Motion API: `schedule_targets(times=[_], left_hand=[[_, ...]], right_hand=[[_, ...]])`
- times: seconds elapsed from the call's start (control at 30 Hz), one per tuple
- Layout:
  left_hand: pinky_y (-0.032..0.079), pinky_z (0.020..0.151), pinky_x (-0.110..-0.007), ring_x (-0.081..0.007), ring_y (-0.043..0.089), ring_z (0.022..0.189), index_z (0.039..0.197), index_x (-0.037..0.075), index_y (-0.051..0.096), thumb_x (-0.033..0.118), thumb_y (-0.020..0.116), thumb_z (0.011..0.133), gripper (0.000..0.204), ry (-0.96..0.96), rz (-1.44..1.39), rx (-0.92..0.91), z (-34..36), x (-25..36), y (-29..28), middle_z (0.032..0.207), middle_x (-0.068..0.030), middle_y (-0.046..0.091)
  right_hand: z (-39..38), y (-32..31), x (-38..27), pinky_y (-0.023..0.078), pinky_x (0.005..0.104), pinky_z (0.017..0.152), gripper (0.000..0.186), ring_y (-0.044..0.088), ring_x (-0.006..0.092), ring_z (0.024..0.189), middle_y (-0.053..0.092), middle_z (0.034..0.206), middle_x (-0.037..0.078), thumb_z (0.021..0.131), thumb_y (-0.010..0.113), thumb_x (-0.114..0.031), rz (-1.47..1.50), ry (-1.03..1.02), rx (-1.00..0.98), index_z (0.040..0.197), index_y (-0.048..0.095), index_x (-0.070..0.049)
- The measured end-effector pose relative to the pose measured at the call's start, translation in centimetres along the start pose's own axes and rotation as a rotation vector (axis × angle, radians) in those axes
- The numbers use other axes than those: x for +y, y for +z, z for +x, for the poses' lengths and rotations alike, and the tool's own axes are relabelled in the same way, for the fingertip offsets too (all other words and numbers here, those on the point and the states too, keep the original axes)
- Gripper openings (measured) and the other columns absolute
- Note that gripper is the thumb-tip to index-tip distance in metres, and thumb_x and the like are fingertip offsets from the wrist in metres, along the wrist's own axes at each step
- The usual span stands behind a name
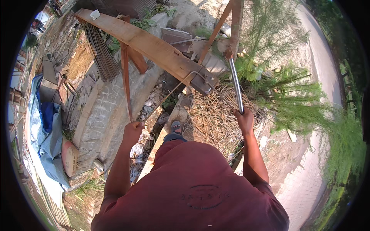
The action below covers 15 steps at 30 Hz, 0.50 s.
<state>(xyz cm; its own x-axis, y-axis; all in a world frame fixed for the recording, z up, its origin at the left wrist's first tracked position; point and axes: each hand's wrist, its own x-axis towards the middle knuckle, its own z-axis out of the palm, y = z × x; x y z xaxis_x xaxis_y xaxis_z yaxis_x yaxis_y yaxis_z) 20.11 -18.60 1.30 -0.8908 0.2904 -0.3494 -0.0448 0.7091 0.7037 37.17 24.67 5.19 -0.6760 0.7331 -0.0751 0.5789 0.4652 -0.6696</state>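
My left hand (133, 130) is closed around the near end of a thin metal rod (165, 98). The rod slants up and right to the end of a long wooden plank (146, 43), where it bends around a dark metal fitting (204, 82). In my right hand (244, 120), fingers wrapped, is a silver metal bar (235, 82) with a dark lower end. The bar points away from me toward an upright brown post (236, 30); whether its far end touches the post I cannot tell. Wooden legs (125, 77) hold up the plank.
Below the plank's end lies a heap of thin brown rods or sticks (216, 115). A bundle of long thin rods (101, 54) leans at the plank's far left. Blue tarpaulin (46, 134) lies left, feathery green branches (293, 96) spread right. A rubble-filled ditch (140, 148) runs beside my foot.
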Motion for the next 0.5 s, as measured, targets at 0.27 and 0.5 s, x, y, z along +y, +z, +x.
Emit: schedule_targets(times=[0.27, 0.5], left_hand=[[0.038, 0.050, -0.030, -0.0107, 0.046, 0.050, 0.080, -0.001, 0.065, 0.029, 0.058, 0.090, 0.031, -0.068, 0.061, -0.169, 7.4, 3.1, -7.2, 0.055, -0.0033, 0.051], [0.035, 0.048, -0.032, -0.0096, 0.043, 0.047, 0.076, -0.002, 0.064, 0.026, 0.060, 0.089, 0.031, -0.042, -0.015, -0.263, 9.9, 4.7, -5.1, 0.053, -0.0051, 0.048]], right_hand=[[0.7, 3.2, -3.9, 0.030, 0.0285, 0.043, 0.024, 0.038, 0.0079, 0.047, 0.046, 0.055, -0.001, 0.082, 0.067, -0.021, 0.165, 0.207, -0.104, 0.072, 0.054, -0.003], [1.2, 3.1, -3.8, 0.031, 0.0254, 0.041, 0.020, 0.040, 0.0069, 0.046, 0.047, 0.059, -0.001, 0.084, 0.065, -0.016, 0.308, 0.269, -0.178, 0.076, 0.051, -0.004]])
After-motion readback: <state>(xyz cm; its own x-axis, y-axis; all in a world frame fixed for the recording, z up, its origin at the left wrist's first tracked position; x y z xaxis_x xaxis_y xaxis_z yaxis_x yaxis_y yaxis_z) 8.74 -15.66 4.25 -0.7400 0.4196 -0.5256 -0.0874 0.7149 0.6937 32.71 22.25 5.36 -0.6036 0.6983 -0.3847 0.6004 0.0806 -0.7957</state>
